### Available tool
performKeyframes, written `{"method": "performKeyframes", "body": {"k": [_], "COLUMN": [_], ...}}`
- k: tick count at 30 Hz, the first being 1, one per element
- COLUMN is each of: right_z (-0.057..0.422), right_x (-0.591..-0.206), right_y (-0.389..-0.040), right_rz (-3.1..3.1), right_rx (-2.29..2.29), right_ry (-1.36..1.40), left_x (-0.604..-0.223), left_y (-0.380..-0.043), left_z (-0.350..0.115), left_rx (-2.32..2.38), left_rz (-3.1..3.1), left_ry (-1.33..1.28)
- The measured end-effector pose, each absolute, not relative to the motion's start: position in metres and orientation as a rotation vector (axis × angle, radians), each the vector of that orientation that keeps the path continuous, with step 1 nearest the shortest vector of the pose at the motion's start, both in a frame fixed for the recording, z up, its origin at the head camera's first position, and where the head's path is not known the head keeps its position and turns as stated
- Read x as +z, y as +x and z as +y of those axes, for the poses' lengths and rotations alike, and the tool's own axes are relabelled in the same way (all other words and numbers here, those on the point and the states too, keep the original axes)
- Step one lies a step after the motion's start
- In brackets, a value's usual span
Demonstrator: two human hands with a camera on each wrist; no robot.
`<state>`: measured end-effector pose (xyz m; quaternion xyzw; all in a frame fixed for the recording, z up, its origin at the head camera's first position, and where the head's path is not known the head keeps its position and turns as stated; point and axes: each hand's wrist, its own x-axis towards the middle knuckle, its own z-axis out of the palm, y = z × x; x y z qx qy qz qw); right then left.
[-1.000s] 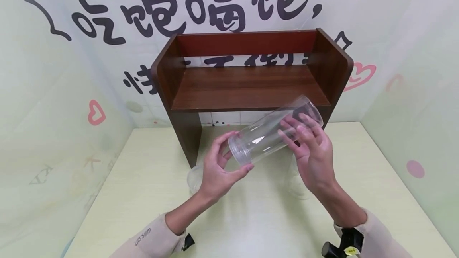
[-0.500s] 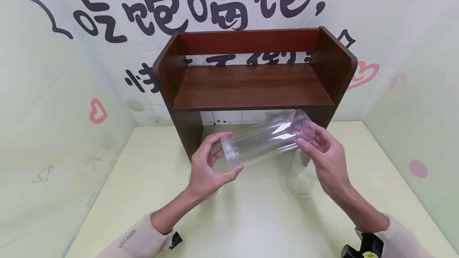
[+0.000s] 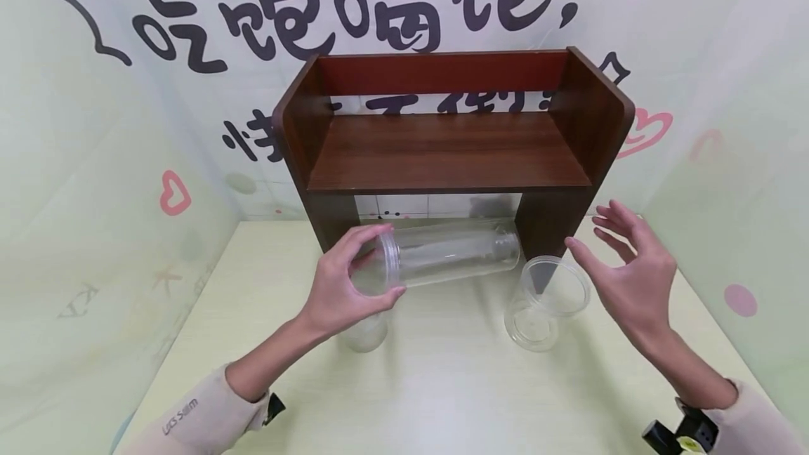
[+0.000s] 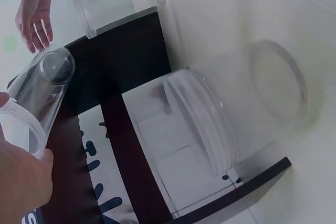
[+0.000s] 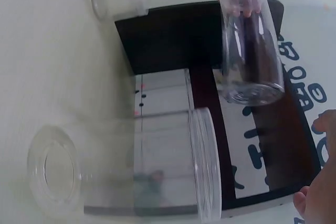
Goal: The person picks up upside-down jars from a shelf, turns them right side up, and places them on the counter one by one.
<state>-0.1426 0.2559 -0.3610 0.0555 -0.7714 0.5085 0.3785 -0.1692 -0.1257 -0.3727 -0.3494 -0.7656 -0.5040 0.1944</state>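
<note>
My left hand [image 3: 335,283] grips a clear plastic jar [image 3: 455,251] around its threaded mouth. The jar lies nearly level in the air, its base pointing right, in front of the lower opening of the shelf. To the right, my right hand [image 3: 638,279] is off the jar, fingers spread and holding nothing. A second clear jar [image 3: 531,325] stands upright on the table just left of that hand, its mouth uncovered. Behind and below the left hand stands a third clear jar [image 3: 368,337], partly hidden in the head view; the left wrist view shows it [image 4: 236,108] more fully.
A dark brown wooden shelf [image 3: 449,153] stands at the back of the pale table [image 3: 430,385], its side panels close to the two standing jars. Behind it hangs a printed cloth [image 3: 189,111] with large black characters and pink hearts.
My right hand has let go of the jar's base and drawn away to the right. The left hand has carried the jar left and down, turning it from slanted to nearly level.
</note>
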Motion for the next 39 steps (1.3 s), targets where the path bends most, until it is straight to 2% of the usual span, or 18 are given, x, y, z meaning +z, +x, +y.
{"method": "performKeyframes", "body": {"k": [17, 39], "right_z": [0.272, 0.266], "right_x": [-0.370, -0.373], "right_y": [-0.177, -0.192], "right_rz": [-2.098, -1.978], "right_rx": [1.227, 1.252], "right_ry": [0.038, 0.101], "left_x": [-0.361, -0.357], "left_y": [-0.186, -0.185], "left_z": [-0.123, -0.101], "left_rx": [-1.004, -0.644], "left_rz": [-2.490, -2.760], "left_ry": [-0.995, -1.091]}}
